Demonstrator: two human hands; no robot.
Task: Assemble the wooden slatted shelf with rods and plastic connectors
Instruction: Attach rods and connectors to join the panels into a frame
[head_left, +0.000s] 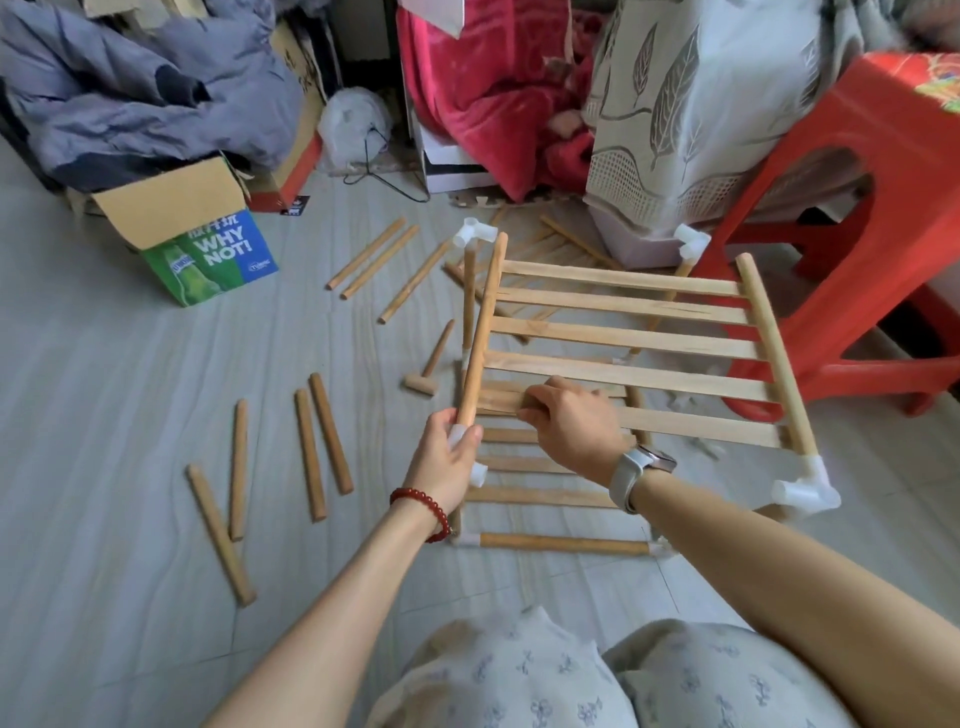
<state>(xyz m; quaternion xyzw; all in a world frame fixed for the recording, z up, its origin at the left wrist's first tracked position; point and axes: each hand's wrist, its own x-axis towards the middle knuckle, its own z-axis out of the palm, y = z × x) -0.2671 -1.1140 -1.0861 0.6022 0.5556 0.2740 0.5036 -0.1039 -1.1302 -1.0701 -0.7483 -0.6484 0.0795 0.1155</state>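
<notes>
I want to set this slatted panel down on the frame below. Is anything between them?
Nothing visible lies between the slatted panel and the lower frame; left hand and right hand hold its near edge.

Seven loose rods (330, 433) on the floor, one wooden mallet (430, 364), one red stool (852, 218), one cardboard box (197, 228)

"WHY NOT!" printed on green-blue cardboard box (208, 257).

A cluttered room in a home: heaped bedding (130, 88), a red blanket (483, 98), a cardboard box (192, 228) and a red plastic stool (857, 208) crowd the tiled floor (130, 415).
</notes>
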